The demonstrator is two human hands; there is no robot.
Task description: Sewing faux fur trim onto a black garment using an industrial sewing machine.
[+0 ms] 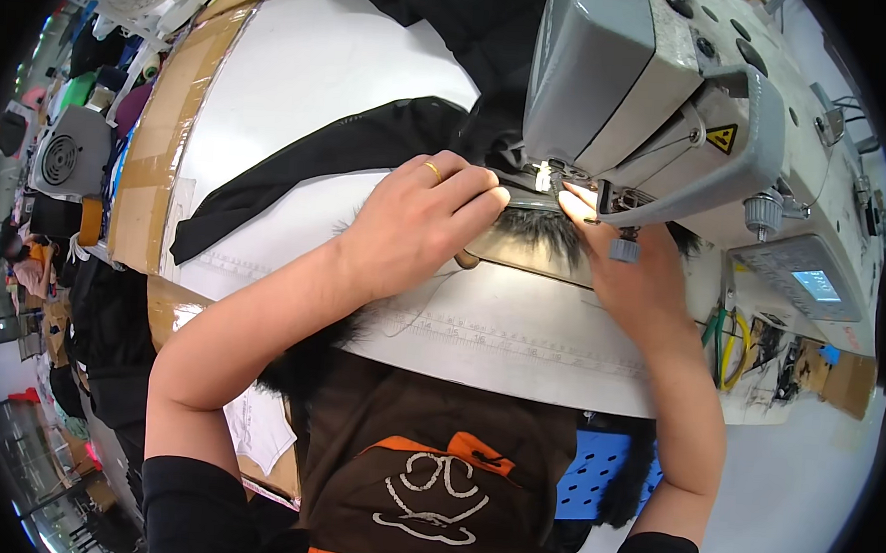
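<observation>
A black garment [330, 145] lies across the white sewing table, one long panel stretching to the left. Dark fur trim [543, 228] runs along its near edge, below the lit needle area of an industrial sewing machine [599, 69]. My left hand [421, 215] has its fingers curled down on the black fabric, pinching its edge just left of the needle. Right of the needle, partly behind the machine's arm, my right hand [619, 261] grips the fur-trimmed edge between thumb and fingers. Their fingertips are close to the presser foot, and some are hidden.
Yellow-handled scissors [734, 352] and green-handled snips [711, 329] lie at the right, below the machine's control panel [813, 286]. Taped cardboard [148, 176] edges the table's left side. A ruler scale [500, 340] runs along the near part. A blue perforated panel [593, 475] shows below.
</observation>
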